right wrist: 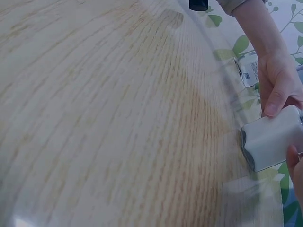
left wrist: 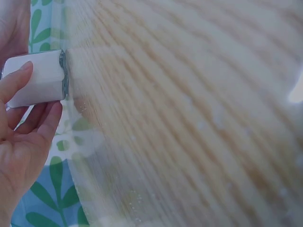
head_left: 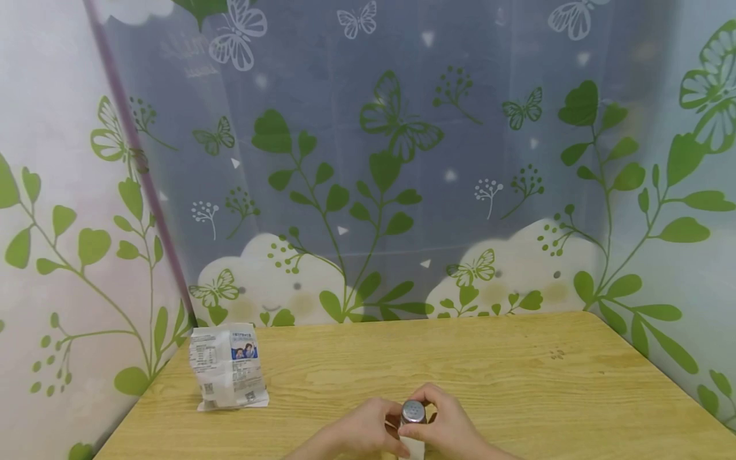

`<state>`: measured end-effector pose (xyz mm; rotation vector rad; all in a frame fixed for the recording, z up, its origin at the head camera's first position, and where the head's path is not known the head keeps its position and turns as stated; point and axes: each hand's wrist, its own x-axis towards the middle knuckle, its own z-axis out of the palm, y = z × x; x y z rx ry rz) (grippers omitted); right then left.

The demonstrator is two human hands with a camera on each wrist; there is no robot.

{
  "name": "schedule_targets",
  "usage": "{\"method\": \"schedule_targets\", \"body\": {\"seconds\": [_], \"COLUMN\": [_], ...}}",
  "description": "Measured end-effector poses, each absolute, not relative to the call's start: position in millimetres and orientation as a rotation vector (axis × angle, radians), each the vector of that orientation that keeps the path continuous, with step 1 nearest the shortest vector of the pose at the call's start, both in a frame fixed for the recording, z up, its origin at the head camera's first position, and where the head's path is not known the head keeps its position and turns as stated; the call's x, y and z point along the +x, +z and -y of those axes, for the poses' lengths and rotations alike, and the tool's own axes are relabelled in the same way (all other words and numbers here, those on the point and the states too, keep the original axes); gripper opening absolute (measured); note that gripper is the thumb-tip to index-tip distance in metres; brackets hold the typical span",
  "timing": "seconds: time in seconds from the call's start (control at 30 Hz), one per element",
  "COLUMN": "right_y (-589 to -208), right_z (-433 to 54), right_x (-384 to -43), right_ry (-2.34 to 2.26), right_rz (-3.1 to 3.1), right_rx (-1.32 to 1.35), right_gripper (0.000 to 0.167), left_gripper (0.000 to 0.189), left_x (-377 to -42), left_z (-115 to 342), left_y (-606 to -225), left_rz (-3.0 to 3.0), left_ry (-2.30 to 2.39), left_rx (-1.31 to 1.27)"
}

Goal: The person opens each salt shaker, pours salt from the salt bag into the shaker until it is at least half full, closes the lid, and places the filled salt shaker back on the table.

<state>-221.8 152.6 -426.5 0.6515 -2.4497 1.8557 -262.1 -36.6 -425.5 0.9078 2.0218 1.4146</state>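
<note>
A glass shaker (head_left: 411, 441) with a perforated metal cap (head_left: 413, 411) stands upright near the table's front, white contents filling it. My left hand (head_left: 368, 427) grips its left side, and my right hand (head_left: 454, 427) holds it from the right, with fingers at the cap. In the left wrist view, the left thumb lies across the white body of the shaker (left wrist: 42, 78) with fingers beneath. The right wrist view shows the shaker (right wrist: 272, 137) between both hands, its clear glass base facing the tabletop. Whether the base touches the table I cannot tell.
A white printed packet (head_left: 230, 367) stands at the table's left back. The wood-grain table (head_left: 345, 364) meets patterned fabric walls (head_left: 322, 96) at the back and sides. Small marks (head_left: 556, 352) show at right. A dark object (right wrist: 199, 4) peeks in at the right wrist view's top.
</note>
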Motion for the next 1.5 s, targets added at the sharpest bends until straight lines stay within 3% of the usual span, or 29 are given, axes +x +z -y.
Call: {"method": "schedule_targets", "body": {"seconds": [1.1,1.23,1.4,1.5], "right_y": [-433.0,-432.5,-430.0,-428.2], "right_z": [-149.7,-153.1,-163.4,-169.9], "right_x": [-221.4,-221.8,-222.8,-223.3], "right_ry": [1.654,1.576,1.607,1.654], "right_rz": [2.463,2.485,2.428,2.347], "right_rx": [0.632,0.649,0.878,1.090], "right_gripper": [0.033,0.040,0.056,0.050], "left_gripper": [0.027,0.029,0.030,0.030], "left_x": [-266.2,-265.4,-264.0,-264.2], "left_z": [37.4,37.1,35.6,35.2], "left_y": [-428.3,-429.6,-430.7,-430.4], "left_rz": [-2.054,-2.055,-2.056,-2.046], "left_ry": [1.366,1.387,1.409,1.412], "left_rx": [0.977,0.986,0.999,1.000]}}
